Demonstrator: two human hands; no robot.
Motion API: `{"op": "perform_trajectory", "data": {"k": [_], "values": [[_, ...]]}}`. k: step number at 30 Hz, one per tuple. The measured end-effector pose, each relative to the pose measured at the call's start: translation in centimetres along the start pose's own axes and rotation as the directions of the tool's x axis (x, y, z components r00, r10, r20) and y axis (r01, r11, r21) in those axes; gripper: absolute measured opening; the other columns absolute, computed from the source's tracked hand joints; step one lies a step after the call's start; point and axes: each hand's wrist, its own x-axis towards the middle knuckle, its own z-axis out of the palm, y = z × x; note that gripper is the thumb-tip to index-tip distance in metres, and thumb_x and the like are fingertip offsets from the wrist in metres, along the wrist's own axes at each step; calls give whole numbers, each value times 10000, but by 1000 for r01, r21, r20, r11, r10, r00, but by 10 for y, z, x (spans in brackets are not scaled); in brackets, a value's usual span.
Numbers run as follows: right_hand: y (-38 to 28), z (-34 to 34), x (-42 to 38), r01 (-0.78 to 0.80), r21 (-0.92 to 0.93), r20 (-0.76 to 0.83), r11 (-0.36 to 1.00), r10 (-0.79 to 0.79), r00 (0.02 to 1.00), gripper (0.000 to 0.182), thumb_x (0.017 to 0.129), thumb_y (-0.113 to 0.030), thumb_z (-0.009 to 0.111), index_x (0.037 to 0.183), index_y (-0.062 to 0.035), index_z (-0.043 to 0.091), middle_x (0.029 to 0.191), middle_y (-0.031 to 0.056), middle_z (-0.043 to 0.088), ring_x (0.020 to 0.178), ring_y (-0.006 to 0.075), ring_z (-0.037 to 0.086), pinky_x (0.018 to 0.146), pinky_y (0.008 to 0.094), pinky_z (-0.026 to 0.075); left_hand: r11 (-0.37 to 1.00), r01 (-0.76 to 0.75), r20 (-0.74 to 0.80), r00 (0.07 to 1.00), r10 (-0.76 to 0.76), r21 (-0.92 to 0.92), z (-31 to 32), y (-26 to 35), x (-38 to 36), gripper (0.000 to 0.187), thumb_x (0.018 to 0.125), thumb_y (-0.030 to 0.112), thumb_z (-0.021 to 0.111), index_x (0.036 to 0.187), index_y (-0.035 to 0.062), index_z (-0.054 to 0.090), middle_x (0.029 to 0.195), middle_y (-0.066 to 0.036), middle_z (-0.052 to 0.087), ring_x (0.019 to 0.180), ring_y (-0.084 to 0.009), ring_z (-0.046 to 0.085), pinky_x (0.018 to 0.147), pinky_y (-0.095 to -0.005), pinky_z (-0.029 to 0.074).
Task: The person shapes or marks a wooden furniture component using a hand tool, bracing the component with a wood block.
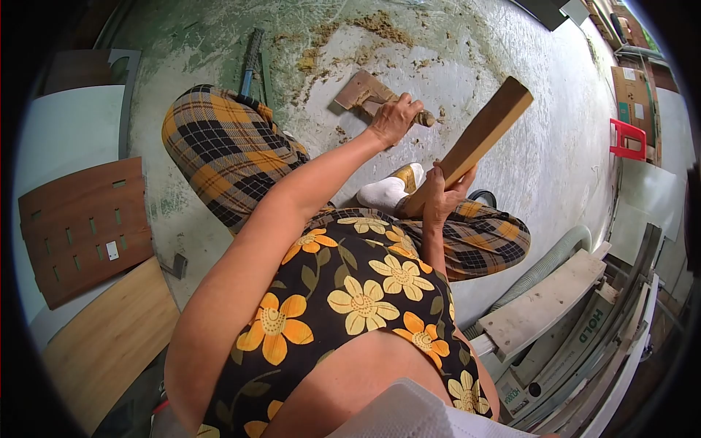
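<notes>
My left hand is closed round the handle of a cleaver-like tool with a broad, brown, rectangular blade. The blade points to the upper left, low over the floor, and the handle's knobbly end sticks out on the right of my hand. In my right hand is a long, square-edged wooden board, slanting up to the right with its upper end free. The board's lower end comes down beside my foot in a white sock. Brown crumbs and shavings lie scattered beyond the blade.
A blue-and-black tool lies on the floor beyond my left knee. Brown slotted panels and a light wooden board rest at left. At right are a ribbed hose, long boards, a red stool and a cardboard box.
</notes>
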Motion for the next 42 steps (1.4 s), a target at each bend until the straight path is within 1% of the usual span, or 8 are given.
{"op": "perform_trajectory", "data": {"k": [6,13,16,17,19,20,27,42], "values": [[-13,0,0,169,35,-35,985,-168,985,693,865,-44,625,1443,-69,244,961,117,612,805,152,606,737,293,510,999,45,0,999,-45,-10,-2,-10,1,327,810,31,595,1121,125,553,993,-137,562,846,-382,650,710,-461,550],[-5,5,-3,185,84,-63,979,-180,982,768,800,-130,664,1435,-58,240,1033,148,602,901,212,598,809,335,494,997,73,26,997,-73,-5,0,-11,3,342,793,41,624,1118,123,556,1015,-146,557,853,-389,647,714,-463,551],[14,10,2,-117,-399,149,909,190,970,729,782,-150,683,1416,-35,343,1150,198,578,1088,297,549,965,372,415,994,108,69,992,-107,3,3,-13,4,331,802,41,601,1120,120,555,1025,-151,555,859,-392,646,719,-460,550],[30,6,0,-51,-382,106,923,99,989,699,806,-162,693,1402,-20,357,1111,169,582,1017,263,576,896,359,462,997,81,77,994,-82,13,6,-12,2,324,805,41,593,1117,120,557,1024,-151,555,855,-392,646,715,-460,549],[39,-2,2,-310,-176,45,934,322,946,655,840,-166,686,1390,-8,367,1070,128,585,921,213,599,801,321,500,998,39,80,996,-42,39,8,-11,-3,311,812,43,578,1113,120,560,1021,-149,557,848,-391,646,708,-461,547],[44,-8,1,-318,-144,42,937,327,944,631,866,-162,673,1388,0,359,1034,100,588,838,160,600,717,280,511,997,43,96,994,-49,62,9,-12,-7,283,823,44,563,1096,119,568,1015,-148,556,822,-389,647,697,-466,544],[25,-12,5,-157,-18,-67,987,156,986,590,896,-185,651,1391,-66,353,877,79,623,688,130,603,587,269,509,999,-29,63,998,29,12,6,3,1,263,838,21,553,1084,113,579,1003,-140,556,800,-372,652,680,-451,549],[-34,0,12,-8,72,16,997,7,1000,688,851,-41,643,1441,-59,288,948,100,621,776,135,605,681,266,510,996,80,-3,997,-81,-39,3,-9,7,302,839,22,556,1123,123,571,1035,-133,548,875,-374,644,727,-456,552]]}}
